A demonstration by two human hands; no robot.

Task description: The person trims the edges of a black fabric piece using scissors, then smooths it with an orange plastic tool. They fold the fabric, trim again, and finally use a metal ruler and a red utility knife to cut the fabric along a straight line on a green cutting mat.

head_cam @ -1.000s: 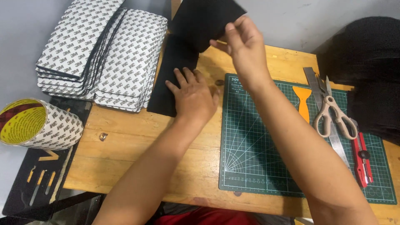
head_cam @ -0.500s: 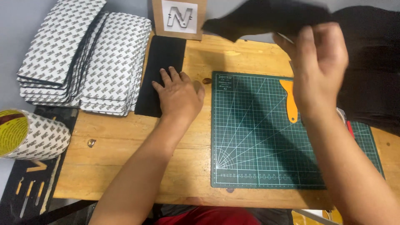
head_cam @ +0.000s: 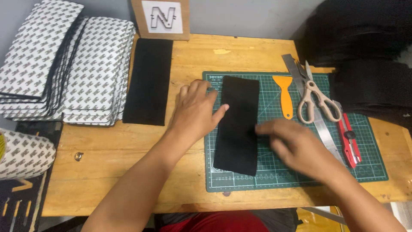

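Black fabric strip point(head_cam: 237, 124) is lying lengthwise on the green cutting mat point(head_cam: 365, 167), its long edges running roughly with the mat's grid lines, its near end tilting slightly toward the left. The left hand point(head_cam: 195, 112) is resting palm down with fingers spread, the thumb reaching over to touch the strip's left edge about midway. The right hand point(head_cam: 296, 148) is lying flat and open beside the strip's right edge, its fingertips meeting the cloth; it is blurred, so how firmly it is pressing is hard to tell. Neither hand is pinching anything.

Judging from this, the step in hand is flattening and squaring the piece. Doing it well is likely a matter of keeping both palms low and stroking outward from the middle, so no ripple is getting trapped, while nudging the near end until the edges are sitting parallel to the printed lines.

An orange scraper point(head_cam: 285, 95), scissors point(head_cam: 316, 99) lying across a steel ruler point(head_cam: 326, 137) and a red utility knife point(head_cam: 349, 141) are waiting just to the right on the mat. A second black strip point(head_cam: 149, 81) is lying on the wooden table point(head_cam: 128, 172) to the left, near stacks of patterned backing sheets point(head_cam: 81, 73); a dark pile of fabric point(head_cam: 369, 51) is sitting at the far right.
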